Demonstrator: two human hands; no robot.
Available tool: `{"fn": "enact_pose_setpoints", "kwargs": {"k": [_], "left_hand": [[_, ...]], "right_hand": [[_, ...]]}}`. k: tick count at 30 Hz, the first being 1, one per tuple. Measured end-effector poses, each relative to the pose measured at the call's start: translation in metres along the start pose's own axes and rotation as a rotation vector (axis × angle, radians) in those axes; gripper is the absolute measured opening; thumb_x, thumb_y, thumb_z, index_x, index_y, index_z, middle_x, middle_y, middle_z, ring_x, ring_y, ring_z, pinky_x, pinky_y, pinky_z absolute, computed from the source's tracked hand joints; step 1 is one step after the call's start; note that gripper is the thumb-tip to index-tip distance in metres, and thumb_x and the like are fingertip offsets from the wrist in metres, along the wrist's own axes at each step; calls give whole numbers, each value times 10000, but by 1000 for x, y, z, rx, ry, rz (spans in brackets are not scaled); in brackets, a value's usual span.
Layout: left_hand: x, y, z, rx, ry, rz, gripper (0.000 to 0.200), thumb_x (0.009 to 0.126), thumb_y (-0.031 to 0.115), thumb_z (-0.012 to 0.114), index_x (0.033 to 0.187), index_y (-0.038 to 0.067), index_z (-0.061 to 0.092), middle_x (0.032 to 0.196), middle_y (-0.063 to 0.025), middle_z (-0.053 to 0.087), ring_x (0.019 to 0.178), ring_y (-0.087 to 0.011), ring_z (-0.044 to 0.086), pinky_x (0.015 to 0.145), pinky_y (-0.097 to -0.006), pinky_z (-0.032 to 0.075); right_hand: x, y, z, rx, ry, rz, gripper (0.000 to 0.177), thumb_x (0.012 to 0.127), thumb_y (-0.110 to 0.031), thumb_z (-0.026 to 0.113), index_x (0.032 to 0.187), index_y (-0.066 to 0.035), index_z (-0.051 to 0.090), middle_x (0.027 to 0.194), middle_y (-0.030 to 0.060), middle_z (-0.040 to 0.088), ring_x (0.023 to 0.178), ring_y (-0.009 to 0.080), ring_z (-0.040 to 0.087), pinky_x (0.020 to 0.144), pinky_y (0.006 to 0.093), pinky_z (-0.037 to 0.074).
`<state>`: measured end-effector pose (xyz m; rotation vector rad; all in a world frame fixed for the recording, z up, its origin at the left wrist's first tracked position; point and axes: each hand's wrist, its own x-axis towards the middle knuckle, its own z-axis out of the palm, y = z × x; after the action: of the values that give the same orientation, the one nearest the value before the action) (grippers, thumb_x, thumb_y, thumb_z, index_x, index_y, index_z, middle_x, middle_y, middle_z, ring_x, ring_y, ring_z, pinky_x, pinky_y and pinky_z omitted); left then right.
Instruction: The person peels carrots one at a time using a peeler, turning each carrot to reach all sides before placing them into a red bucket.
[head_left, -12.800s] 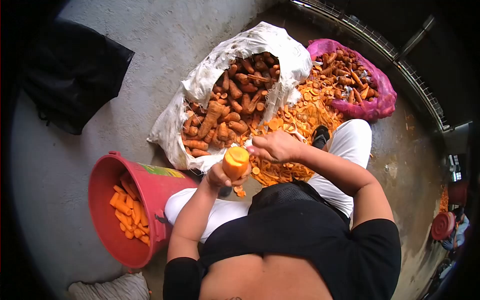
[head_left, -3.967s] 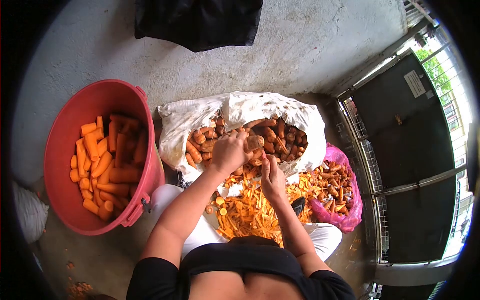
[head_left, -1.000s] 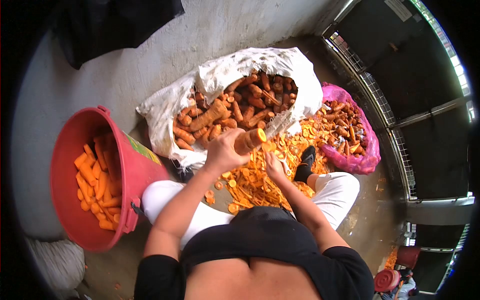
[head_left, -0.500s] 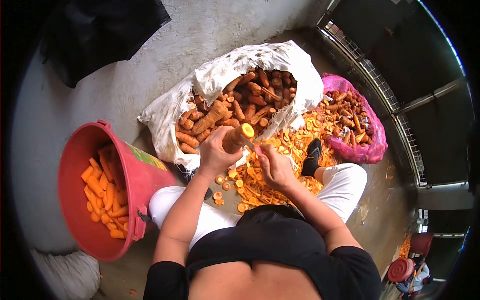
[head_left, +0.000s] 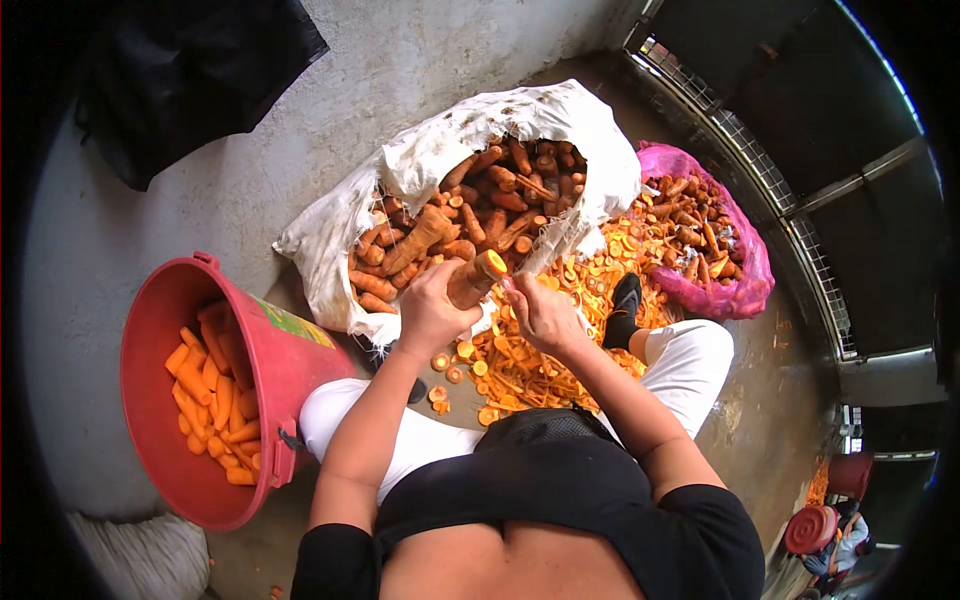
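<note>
My left hand [head_left: 436,312] is wrapped round a thick unpeeled carrot [head_left: 470,284], whose cut orange end points up and to the right. My right hand [head_left: 545,315] is closed just right of that end, on a small tool that is mostly hidden; only a blurred bit of it shows by the carrot. Behind both hands lies an open white sack [head_left: 340,210] full of brown-skinned carrots [head_left: 420,240]. Orange peelings and cut ends [head_left: 520,375] are heaped on the floor below and right of the hands.
A red bucket [head_left: 262,370] with peeled carrots [head_left: 205,385] stands at left. A pink bag [head_left: 755,270] of carrot pieces lies at right. Black cloth [head_left: 190,80] hangs at upper left. Another person [head_left: 850,545] is at lower right, beside a red container [head_left: 811,530].
My right hand has turned slightly at the carrot's cut end, and the tool shows less. The carrot stays in my left hand. The whole view has shifted a little.
</note>
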<state>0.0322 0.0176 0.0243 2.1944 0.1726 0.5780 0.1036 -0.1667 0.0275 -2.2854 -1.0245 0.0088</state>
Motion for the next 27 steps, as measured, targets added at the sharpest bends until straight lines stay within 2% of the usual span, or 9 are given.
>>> {"fn": "enact_pose_setpoints", "kwargs": {"k": [4,5,6,7,10,11,13,21,27], "left_hand": [[-2,-9,8,-25,-154,-127,518,580,216,755,1053,46,630,935,-149,678,849,-296,668,749,-364,533],[-5,-6,7,-240,-208,-140,503,604,206,768,1057,37,632,920,-111,696,842,-207,681,772,-327,534],[-9,0,6,-390,-281,-144,488,617,190,770,1057,32,629,930,-86,693,858,-168,667,789,-311,525],[-13,6,4,-529,-354,-149,475,630,174,773,1057,26,627,941,-62,690,875,-128,653,807,-295,516],[-19,3,4,-567,-356,-158,434,649,133,761,1043,23,617,913,-47,679,856,-111,636,816,-281,497],[-18,1,6,-598,-364,-171,430,646,128,758,1038,24,616,906,-50,679,849,-113,637,812,-282,497],[-14,2,4,-565,-347,-137,426,644,126,750,1035,29,612,911,-58,677,844,-124,640,807,-289,499],[-7,9,7,-365,-156,41,429,634,134,761,1030,49,618,912,-86,676,845,-181,670,768,-311,528],[-3,6,11,-261,-81,63,447,603,147,766,1014,41,622,930,-107,676,857,-241,678,773,-334,536]], "right_hand": [[-1,35,22,-12,-91,89,294,985,-358,392,1030,-72,442,759,213,623,682,401,607,570,497,460],[6,47,17,146,-172,457,341,992,-360,357,1148,-71,448,821,254,627,764,376,626,647,482,487],[-3,118,41,34,-304,538,377,998,-338,335,1264,-88,430,964,260,622,819,365,627,713,471,499],[-20,147,34,-133,-287,346,508,900,-66,430,1400,-122,363,1201,199,473,738,364,612,626,446,507],[-60,173,17,-315,-108,154,385,926,-186,471,1284,-50,432,1094,241,519,787,421,599,643,478,492],[-64,166,10,20,-46,515,351,987,-300,395,1202,-27,447,941,263,574,809,461,577,690,503,455],[-68,144,1,135,68,513,397,1012,-367,311,1154,-21,447,817,268,589,821,480,563,718,506,429],[-41,0,-45,217,11,74,263,982,-249,401,1081,-30,507,756,160,612,699,365,621,611,426,475],[-28,-28,-50,30,-155,-68,215,951,-248,483,1039,-55,519,736,143,610,661,337,618,556,427,467]]}}
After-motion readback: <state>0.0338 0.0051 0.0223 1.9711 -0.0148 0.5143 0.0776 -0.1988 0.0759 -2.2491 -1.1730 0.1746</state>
